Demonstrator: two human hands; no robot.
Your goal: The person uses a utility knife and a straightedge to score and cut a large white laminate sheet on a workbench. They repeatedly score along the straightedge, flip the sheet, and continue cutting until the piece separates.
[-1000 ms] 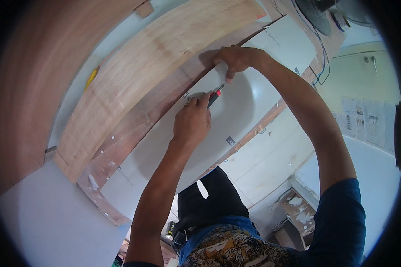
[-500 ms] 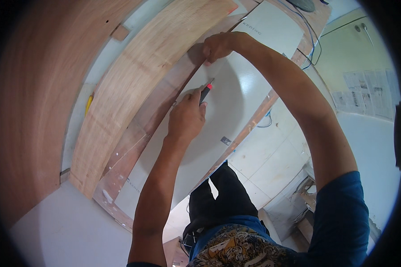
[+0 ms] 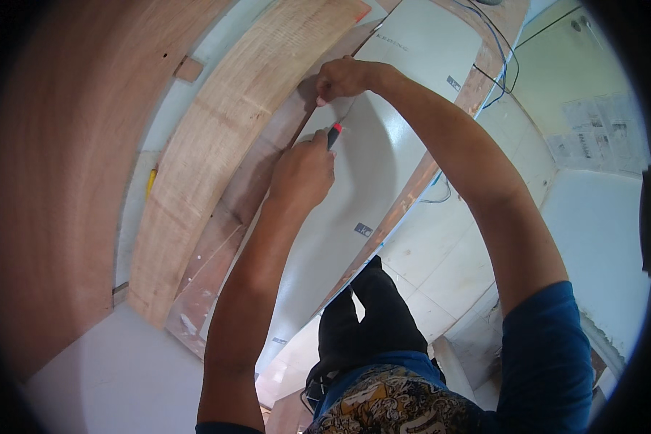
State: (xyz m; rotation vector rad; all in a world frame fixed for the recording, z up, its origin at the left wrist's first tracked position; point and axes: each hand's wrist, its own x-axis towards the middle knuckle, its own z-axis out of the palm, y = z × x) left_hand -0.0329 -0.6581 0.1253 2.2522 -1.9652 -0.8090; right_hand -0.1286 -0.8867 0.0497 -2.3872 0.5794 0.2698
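Observation:
A long white sheet [image 3: 372, 170] with a glossy face and small dark printed marks lies slantwise across a brown wooden worktop. My left hand [image 3: 304, 170] rests over its far left edge, wrapped round a black-and-red utility knife [image 3: 333, 137]. The knife's tip points away from me onto the sheet, where a faint line runs toward my other hand. Farther up that same edge, my right hand [image 3: 338, 79] is closed, fingers curled down at the rim. What those fingers pinch is hidden.
A pale plywood strip [image 3: 217, 137] lies along the left side, beside a large brown wood panel [image 3: 58, 173]. Between them sit a small wooden block [image 3: 189, 69] and a yellow tool [image 3: 151, 183]. Cables [image 3: 500, 58] hang at the far right corner. Tiled floor [image 3: 441, 267] lies to the right.
The view has shifted slightly. My left hand and the knife have moved a little up the sheet, toward my right hand. My right hand stays closed at the edge.

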